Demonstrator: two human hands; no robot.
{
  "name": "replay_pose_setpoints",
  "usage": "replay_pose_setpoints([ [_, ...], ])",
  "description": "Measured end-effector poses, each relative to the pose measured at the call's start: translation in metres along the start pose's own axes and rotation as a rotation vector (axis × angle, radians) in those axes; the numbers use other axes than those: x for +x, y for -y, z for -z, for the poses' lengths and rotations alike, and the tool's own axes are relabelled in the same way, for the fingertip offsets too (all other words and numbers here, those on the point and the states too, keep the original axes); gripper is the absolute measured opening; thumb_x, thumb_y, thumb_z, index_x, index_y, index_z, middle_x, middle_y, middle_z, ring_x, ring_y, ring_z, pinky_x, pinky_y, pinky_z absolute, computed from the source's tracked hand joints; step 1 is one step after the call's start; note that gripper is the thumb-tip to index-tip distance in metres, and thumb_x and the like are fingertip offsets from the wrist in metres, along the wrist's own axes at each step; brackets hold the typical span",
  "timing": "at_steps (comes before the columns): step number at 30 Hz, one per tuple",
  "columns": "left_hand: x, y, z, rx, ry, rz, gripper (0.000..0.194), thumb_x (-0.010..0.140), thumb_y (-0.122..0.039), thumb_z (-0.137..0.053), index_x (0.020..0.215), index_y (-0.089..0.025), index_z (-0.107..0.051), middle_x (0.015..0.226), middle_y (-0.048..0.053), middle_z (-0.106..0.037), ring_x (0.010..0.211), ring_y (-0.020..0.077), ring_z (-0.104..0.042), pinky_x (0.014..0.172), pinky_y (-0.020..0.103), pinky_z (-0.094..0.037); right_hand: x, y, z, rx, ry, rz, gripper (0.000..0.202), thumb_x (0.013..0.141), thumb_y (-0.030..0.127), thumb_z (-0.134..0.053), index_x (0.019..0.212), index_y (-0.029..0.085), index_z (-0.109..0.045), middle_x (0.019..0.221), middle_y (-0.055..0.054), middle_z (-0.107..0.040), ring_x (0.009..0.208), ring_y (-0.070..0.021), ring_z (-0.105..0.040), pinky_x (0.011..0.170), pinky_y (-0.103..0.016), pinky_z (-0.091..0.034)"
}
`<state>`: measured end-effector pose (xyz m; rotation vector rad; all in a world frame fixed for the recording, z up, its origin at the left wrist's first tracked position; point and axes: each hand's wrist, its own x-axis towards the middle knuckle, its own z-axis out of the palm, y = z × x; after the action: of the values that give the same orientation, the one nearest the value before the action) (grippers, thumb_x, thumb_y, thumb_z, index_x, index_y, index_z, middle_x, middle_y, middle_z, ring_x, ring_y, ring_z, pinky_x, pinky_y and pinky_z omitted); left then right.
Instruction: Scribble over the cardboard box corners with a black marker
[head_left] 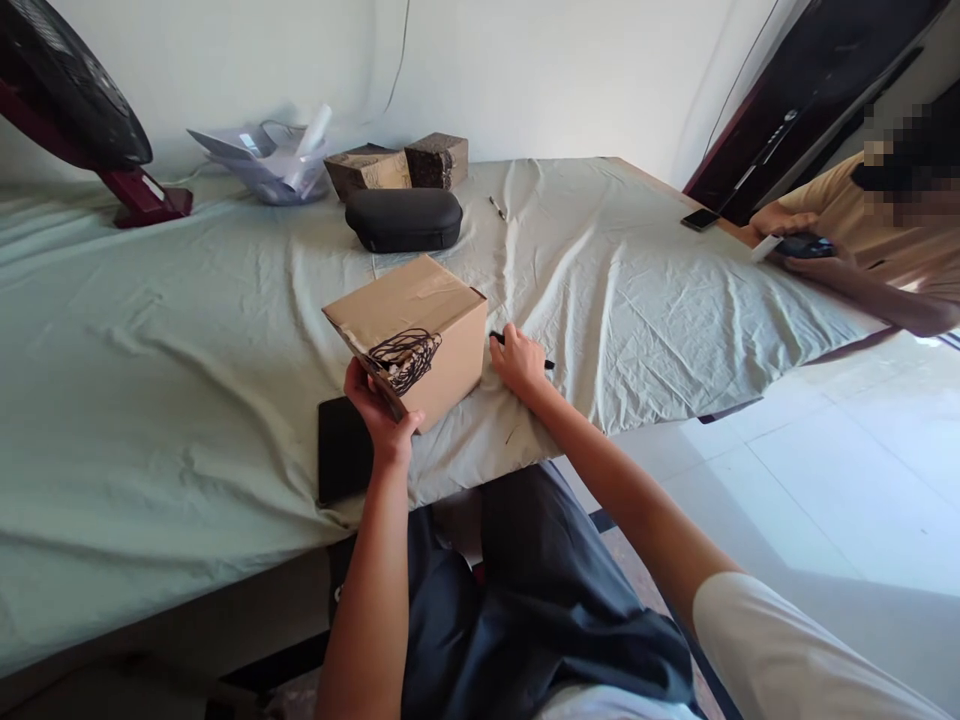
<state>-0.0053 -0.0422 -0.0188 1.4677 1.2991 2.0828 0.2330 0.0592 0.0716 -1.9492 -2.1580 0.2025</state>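
A brown cardboard box (457,350) rests at a slant on the cloth-covered table in front of me. A bundle of thin black cord (405,358) lies against its near left corner. My left hand (381,418) grips the box at that lower left corner, thumb on the near side and fingers behind the edge. To the right of the box, my right hand (517,358) is closed around a slim black object (550,365), whose ends show on both sides of the fist. What exactly this object is cannot be made out.
A black flat item (343,450) lies left of my left hand. Behind the box are a black case (405,219), two patterned boxes (437,160), a clear plastic basket (277,180) and a fan (75,90). At right, a person's hands (814,250) hold something dark near a phone (700,219).
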Motion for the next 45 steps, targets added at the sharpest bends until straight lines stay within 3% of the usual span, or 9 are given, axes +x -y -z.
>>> replay_pose_setpoints([
  [3, -0.001, -0.002, 0.000, 0.015, 0.002, 0.020, 0.125, 0.060, -0.050, -0.081, 0.170, -0.028, -0.024, 0.175, 0.021, -0.036, 0.163, 0.0425, -0.049, 0.139, 0.061, -0.043, -0.002, -0.008, -0.005, -0.005, -0.015, -0.056, 0.053, 0.115, 0.061, -0.049, 0.111, 0.019, -0.080, 0.111, -0.016, -0.087, 0.105, -0.0328, -0.081, 0.087, -0.037, -0.051],
  [8, 0.001, -0.006, 0.003, 0.045, 0.021, 0.072, 0.130, 0.057, -0.045, -0.081, 0.171, -0.030, -0.020, 0.175, 0.021, -0.036, 0.165, 0.0436, -0.046, 0.137, 0.061, -0.043, 0.002, -0.007, -0.012, 0.026, -0.034, -0.091, 0.043, 0.109, 0.053, -0.056, 0.106, 0.020, -0.083, 0.104, -0.015, -0.087, 0.098, -0.0317, -0.079, 0.079, -0.036, -0.048],
  [15, 0.000, -0.022, -0.006, 0.072, 0.088, 0.173, 0.117, 0.063, -0.045, -0.067, 0.173, -0.025, -0.033, 0.166, 0.020, -0.057, 0.147, 0.0399, -0.066, 0.122, 0.054, -0.058, -0.004, -0.020, -0.008, 0.137, -0.127, 0.209, 0.045, 0.110, 0.038, -0.044, 0.138, 0.022, -0.075, 0.138, -0.014, -0.079, 0.137, -0.0323, -0.064, 0.123, -0.047, -0.042],
  [23, 0.007, -0.045, -0.004, 0.330, 0.138, 0.278, 0.062, 0.086, -0.040, -0.057, 0.142, -0.018, -0.071, 0.125, 0.016, -0.081, 0.128, 0.0351, -0.076, 0.114, 0.052, -0.062, -0.004, -0.041, -0.030, 0.889, -0.126, 0.634, 0.125, 0.092, 0.103, -0.027, 0.182, 0.017, -0.029, 0.173, -0.025, -0.058, 0.162, -0.0435, -0.056, 0.133, -0.060, -0.044],
  [29, 0.020, -0.083, 0.016, 0.567, 0.256, 0.244, 0.039, 0.086, -0.041, -0.068, 0.116, -0.020, -0.079, 0.131, 0.020, -0.080, 0.136, 0.0426, -0.070, 0.128, 0.063, -0.050, 0.000, -0.036, -0.055, 0.898, -0.042, 0.790, 0.154, 0.077, 0.098, -0.076, 0.186, 0.014, -0.007, 0.189, -0.033, -0.024, 0.177, -0.0509, -0.030, 0.143, -0.069, -0.029],
  [32, 0.022, -0.097, 0.034, 0.900, 0.259, 0.329, 0.048, 0.086, -0.043, -0.075, 0.128, -0.021, -0.079, 0.159, 0.028, -0.064, 0.158, 0.0559, -0.050, 0.131, 0.081, -0.035, 0.002, -0.033, -0.060, 0.866, -0.001, 0.754, 0.156, 0.076, 0.096, -0.079, 0.187, 0.016, -0.003, 0.188, -0.032, -0.024, 0.176, -0.0506, -0.030, 0.143, -0.071, -0.028],
  [37, 0.023, -0.099, 0.061, 1.216, 0.176, 0.717, 0.082, 0.080, -0.061, -0.084, 0.148, -0.017, -0.070, 0.153, 0.038, -0.060, 0.147, 0.0651, -0.056, 0.110, 0.083, -0.052, 0.004, -0.031, -0.059, 0.884, -0.012, 0.722, 0.155, 0.072, 0.097, -0.081, 0.187, 0.021, -0.008, 0.182, -0.028, -0.034, 0.171, -0.0494, -0.037, 0.143, -0.072, -0.030],
  [42, 0.030, -0.096, 0.068, 1.168, 0.084, 0.759, 0.104, 0.077, -0.055, -0.089, 0.165, -0.011, -0.055, 0.148, 0.038, -0.063, 0.140, 0.0624, -0.065, 0.112, 0.082, -0.054, 0.004, -0.030, -0.060, 0.886, -0.038, 0.758, 0.153, 0.077, 0.096, -0.079, 0.186, 0.019, -0.006, 0.180, -0.029, -0.036, 0.170, -0.0480, -0.039, 0.142, -0.070, -0.034],
  [45, 0.036, -0.100, 0.076, 1.000, -0.105, 0.591, 0.116, 0.074, -0.046, -0.094, 0.173, -0.014, -0.044, 0.156, 0.034, -0.062, 0.151, 0.0620, -0.059, 0.125, 0.086, -0.044, 0.005, -0.030, -0.060, 0.898, -0.038, 0.752, 0.152, 0.077, 0.095, -0.079, 0.186, 0.018, -0.007, 0.180, -0.030, -0.037, 0.170, -0.0477, -0.040, 0.140, -0.068, -0.038],
])
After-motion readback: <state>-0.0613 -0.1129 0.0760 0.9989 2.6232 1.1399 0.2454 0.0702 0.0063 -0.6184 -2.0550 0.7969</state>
